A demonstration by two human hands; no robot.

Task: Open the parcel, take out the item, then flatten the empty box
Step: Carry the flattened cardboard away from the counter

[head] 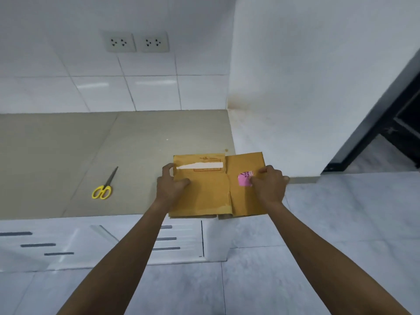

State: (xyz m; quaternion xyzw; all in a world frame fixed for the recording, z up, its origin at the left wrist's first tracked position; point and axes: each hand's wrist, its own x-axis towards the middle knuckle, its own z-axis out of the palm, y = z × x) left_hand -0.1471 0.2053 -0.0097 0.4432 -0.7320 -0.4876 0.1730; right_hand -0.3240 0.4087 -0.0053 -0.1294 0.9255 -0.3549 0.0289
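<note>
A brown cardboard box (211,196) lies pressed flat at the right end of the counter, with its right part hanging past the counter's edge. A torn white strip runs across its upper left panel, and a pink sticker (244,179) shows on the right panel. My left hand (171,184) grips the box's left edge, thumb on top. My right hand (269,186) presses on the right panel beside the sticker, fingers curled over the right edge. No item taken from the box is in view.
Yellow-handled scissors (103,188) lie on the beige counter (68,155) to the left of the box. Two wall sockets (136,42) sit in the white tiled wall behind. White drawers (68,242) are below the counter, and a white wall (295,87) rises at the right.
</note>
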